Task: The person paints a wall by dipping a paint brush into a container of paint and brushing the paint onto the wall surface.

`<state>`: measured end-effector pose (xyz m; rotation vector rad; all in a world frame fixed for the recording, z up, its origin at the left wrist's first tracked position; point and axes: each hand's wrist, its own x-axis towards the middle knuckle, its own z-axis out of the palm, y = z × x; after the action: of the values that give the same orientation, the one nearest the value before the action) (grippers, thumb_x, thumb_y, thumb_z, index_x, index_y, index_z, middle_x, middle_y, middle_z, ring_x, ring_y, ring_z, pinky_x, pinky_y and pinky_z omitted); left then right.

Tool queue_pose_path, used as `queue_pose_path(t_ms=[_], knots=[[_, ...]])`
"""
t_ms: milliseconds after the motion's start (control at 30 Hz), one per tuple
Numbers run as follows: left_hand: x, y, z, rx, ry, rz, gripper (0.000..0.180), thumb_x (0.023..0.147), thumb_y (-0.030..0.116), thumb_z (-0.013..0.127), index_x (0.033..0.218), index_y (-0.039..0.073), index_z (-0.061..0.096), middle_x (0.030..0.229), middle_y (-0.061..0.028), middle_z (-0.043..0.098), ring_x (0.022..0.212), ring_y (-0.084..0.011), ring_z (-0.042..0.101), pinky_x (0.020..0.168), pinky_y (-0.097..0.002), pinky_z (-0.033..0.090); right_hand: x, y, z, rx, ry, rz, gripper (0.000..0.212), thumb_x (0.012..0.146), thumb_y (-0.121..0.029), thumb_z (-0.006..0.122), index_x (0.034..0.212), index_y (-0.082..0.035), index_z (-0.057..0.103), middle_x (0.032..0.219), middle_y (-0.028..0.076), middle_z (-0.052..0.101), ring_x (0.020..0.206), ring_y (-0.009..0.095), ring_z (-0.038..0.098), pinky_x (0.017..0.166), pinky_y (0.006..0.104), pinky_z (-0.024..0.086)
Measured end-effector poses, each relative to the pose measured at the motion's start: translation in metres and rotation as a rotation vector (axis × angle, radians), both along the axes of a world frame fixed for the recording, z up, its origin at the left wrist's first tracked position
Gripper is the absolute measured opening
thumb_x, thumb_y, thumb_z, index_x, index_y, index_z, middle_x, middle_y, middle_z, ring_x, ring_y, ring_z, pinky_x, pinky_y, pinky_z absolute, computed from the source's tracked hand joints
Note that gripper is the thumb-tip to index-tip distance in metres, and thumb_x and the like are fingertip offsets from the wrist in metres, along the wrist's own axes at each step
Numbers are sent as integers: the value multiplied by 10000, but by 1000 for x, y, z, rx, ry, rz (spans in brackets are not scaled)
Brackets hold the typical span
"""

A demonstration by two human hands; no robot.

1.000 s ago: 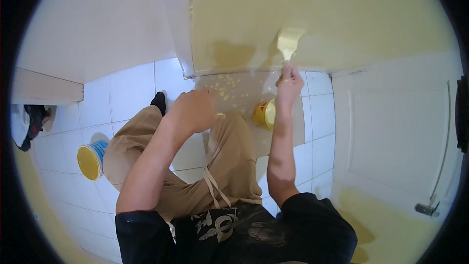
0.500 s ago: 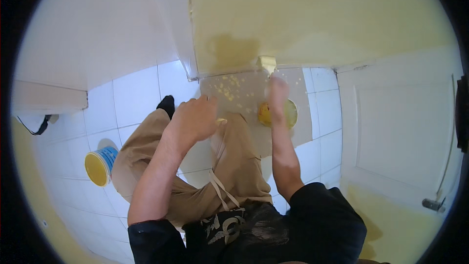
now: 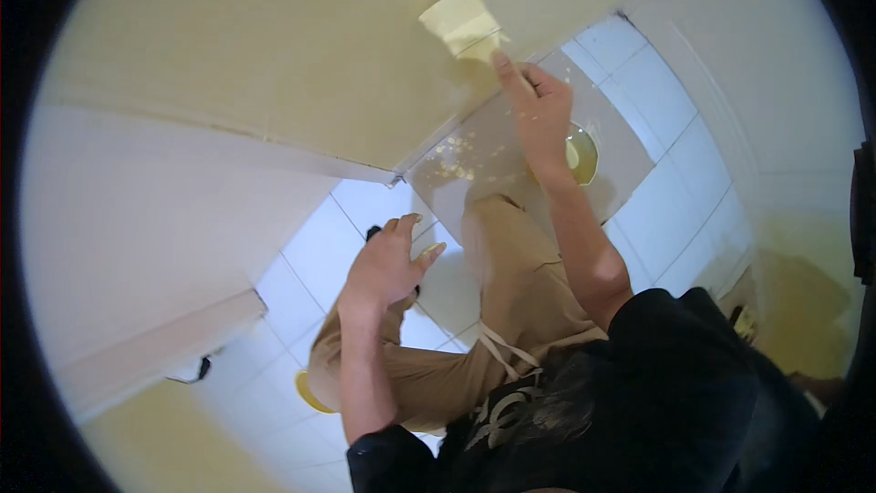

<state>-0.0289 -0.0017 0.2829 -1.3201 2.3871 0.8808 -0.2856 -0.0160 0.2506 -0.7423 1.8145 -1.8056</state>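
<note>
My right hand [image 3: 545, 119] is closed round the handle of a wide paintbrush [image 3: 462, 22], its bristles coated in pale yellow paint. The brush is up at the yellow wall [image 3: 274, 46]; whether the bristles touch it I cannot tell. Partly behind my right wrist, a round paint container [image 3: 584, 153] with yellow inside stands on a greyish sheet [image 3: 630, 140] spotted with yellow drips. My left hand [image 3: 385, 265] is over my bent leg, fingers apart and holding nothing, with yellow paint on the thumb and a fingertip.
A white door [image 3: 785, 100] stands at the right. White floor tiles [image 3: 671, 205] surround the sheet. A pale wall edge [image 3: 365, 169] juts in at the left. The yellow rim of a bucket [image 3: 312, 393] shows beside my knee, the rest hidden. A dark cord [image 3: 203, 369] lies at the lower left.
My view has turned, so the room appears tilted. The brush in my right hand has gone from the wall's bottom edge to higher on the wall. My left hand's fingers have spread.
</note>
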Motion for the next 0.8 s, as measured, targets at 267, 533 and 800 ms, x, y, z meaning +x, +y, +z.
queue_pose_path(t_ms=[267,533,800], knots=[[-10,-1,0,60,3,15,612,926,395,709,1369,4,551,1306,-245,625,1167,-374,635,983,-439,512,10,-32,-181,205,145,-10,477,924,-402,691,756,43,660,632,204,585,550,317,502,574,445,420],[-16,-1,-2,123,-19,24,634,938,410,674,1386,-12,520,1314,-252,604,1191,-418,605,1001,-454,499,8,-12,-274,540,101,-21,478,915,-447,658,803,13,728,785,276,664,787,462,647,715,529,484],[-14,-3,-9,85,19,-5,633,923,408,715,1375,-2,543,1294,-239,638,1101,-381,664,958,-435,526,1,-51,-236,375,360,13,399,950,-391,646,958,-9,762,712,229,667,682,435,640,660,514,491]])
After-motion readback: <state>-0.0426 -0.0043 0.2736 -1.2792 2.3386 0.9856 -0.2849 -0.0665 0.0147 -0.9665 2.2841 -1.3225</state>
